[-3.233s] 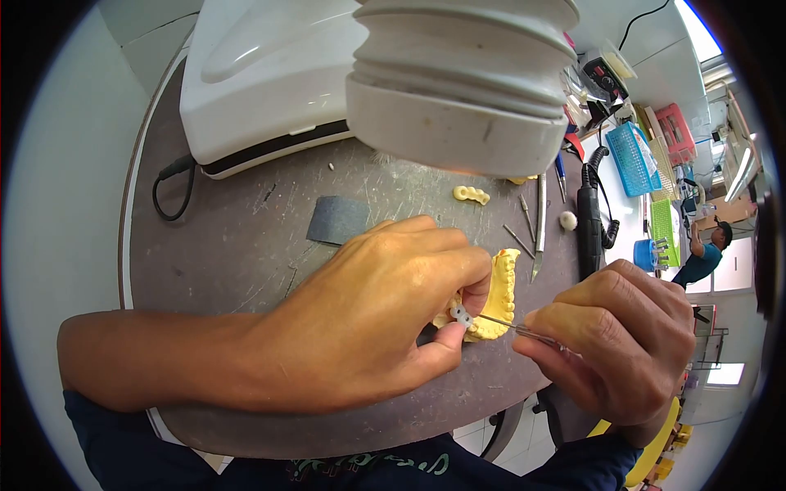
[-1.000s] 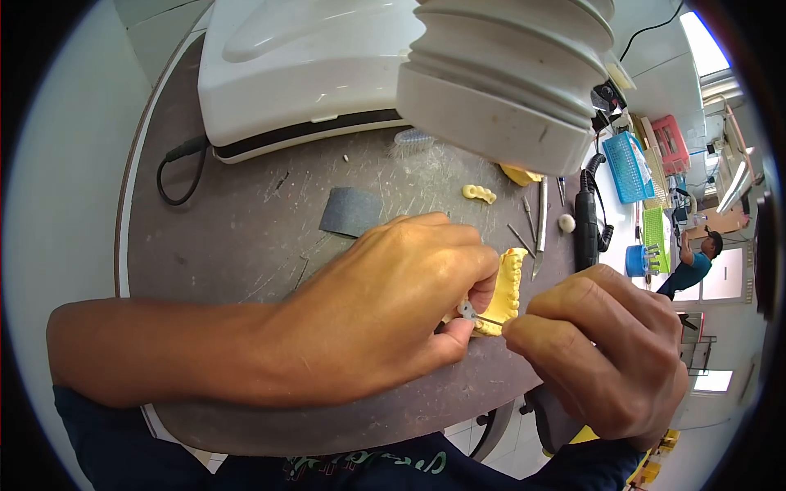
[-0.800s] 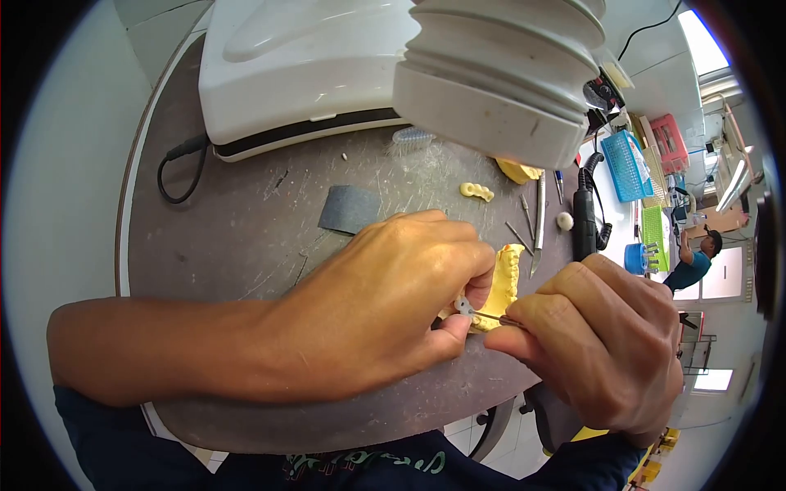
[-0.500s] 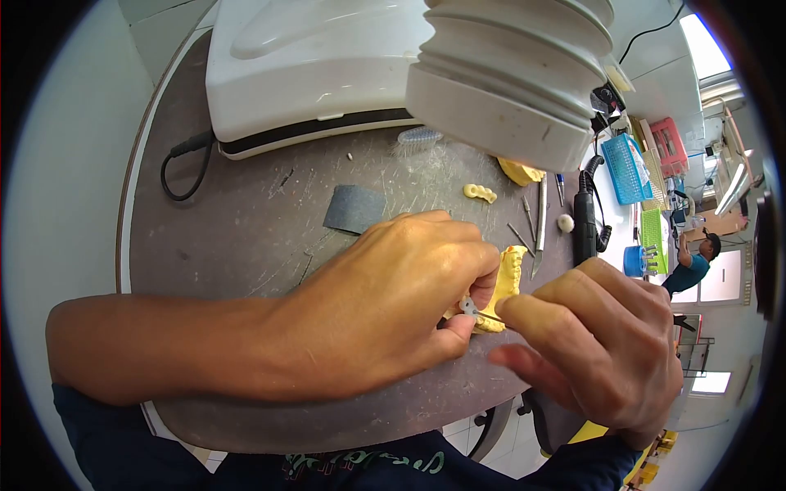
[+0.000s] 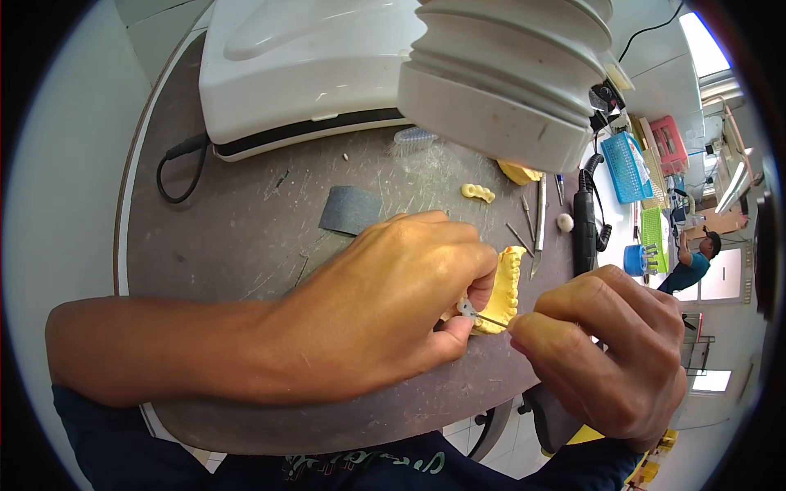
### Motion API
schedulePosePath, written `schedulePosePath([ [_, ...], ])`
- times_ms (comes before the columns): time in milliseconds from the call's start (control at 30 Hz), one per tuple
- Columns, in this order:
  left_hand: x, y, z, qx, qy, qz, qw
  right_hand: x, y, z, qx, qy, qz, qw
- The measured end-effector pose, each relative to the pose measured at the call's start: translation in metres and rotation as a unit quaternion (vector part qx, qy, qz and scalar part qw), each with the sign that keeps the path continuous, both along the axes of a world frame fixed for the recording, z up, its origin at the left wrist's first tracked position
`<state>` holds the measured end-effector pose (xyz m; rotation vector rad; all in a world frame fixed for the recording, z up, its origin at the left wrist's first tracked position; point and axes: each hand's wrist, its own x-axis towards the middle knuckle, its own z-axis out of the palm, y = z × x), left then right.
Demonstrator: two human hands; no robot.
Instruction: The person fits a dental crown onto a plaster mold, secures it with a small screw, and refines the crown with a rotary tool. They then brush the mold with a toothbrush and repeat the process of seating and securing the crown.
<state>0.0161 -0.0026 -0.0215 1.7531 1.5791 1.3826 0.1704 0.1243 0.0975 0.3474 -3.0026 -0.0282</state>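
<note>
Left hand (image 5: pixel 401 303) pinching small whitish piece (image 5: pixel 467 308) between thumb and fingers, at near end of yellow dental model (image 5: pixel 512 282). Right hand (image 5: pixel 610 352) gripping thin metal tool (image 5: pixel 491 322), tip at the piece; exact contact too small to tell. Model on desk (image 5: pixel 229 245), partly hidden by left hand.

Containers, right side: blue basket (image 5: pixel 621 169) with whitish contents, unclear what; green basket (image 5: pixel 652 227), contents can't tell; round blue holder (image 5: pixel 634 260) with metal-shanked pieces sticking out; pink container (image 5: pixel 670 146) behind blue basket, contents can't tell.

Edges: desk front edge curves between left forearm and person's torso; right hand overlaps right front edge in view. Left edge well apart from grey sheet (image 5: pixel 350 210), wide gap between. Sheet just beside left hand's knuckles. White machine (image 5: pixel 307 74) and ribbed hose (image 5: pixel 503 90) bound the far side; brush (image 5: pixel 415 137) next to machine. Yellow tooth piece (image 5: pixel 477 193) sits beyond left hand, gap between. Right of it: knife (image 5: pixel 539 217), slim tools (image 5: pixel 529 214), white ball (image 5: pixel 565 222), black handpiece (image 5: pixel 584 233). Narrow gap, knife tip to model. Another person (image 5: pixel 690 268) far off right, well apart.
</note>
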Motion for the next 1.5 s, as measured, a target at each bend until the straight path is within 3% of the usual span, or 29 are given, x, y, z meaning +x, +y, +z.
schedulePosePath([
  [600, 0.000, -0.001, 0.003, -0.028, 0.010, -0.003, 1.000, 0.024, 0.021, -0.002, -0.017, 0.045, -0.103, 0.993],
  [833, 0.000, 0.000, 0.002, -0.015, 0.006, 0.000, 1.000, 0.047, 0.045, -0.055, -0.095, 0.116, -0.264, 0.953],
  [1067, -0.002, 0.001, 0.006, -0.001, 0.019, -0.001, 1.000, 0.067, 0.061, -0.085, -0.110, 0.134, -0.262, 0.949],
  [1167, -0.003, 0.002, 0.011, 0.023, -0.042, 0.010, 0.999, 0.083, 0.085, -0.073, -0.039, 0.222, -0.399, 0.889],
  [1267, -0.007, -0.001, 0.024, -0.035, -0.092, 0.042, 0.994, 0.096, 0.113, -0.070, 0.025, 0.102, -0.471, 0.876],
  [1333, -0.007, 0.001, 0.021, -0.065, -0.239, 0.040, 0.968, 0.098, 0.124, -0.079, -0.112, 0.074, -0.485, 0.864],
  [1433, -0.009, 0.001, 0.023, -0.088, -0.265, 0.038, 0.960, 0.094, 0.126, -0.081, -0.156, 0.087, -0.473, 0.863],
  [1500, -0.011, 0.003, 0.024, -0.116, -0.278, 0.042, 0.953, 0.088, 0.121, -0.077, -0.227, 0.037, -0.459, 0.858],
])
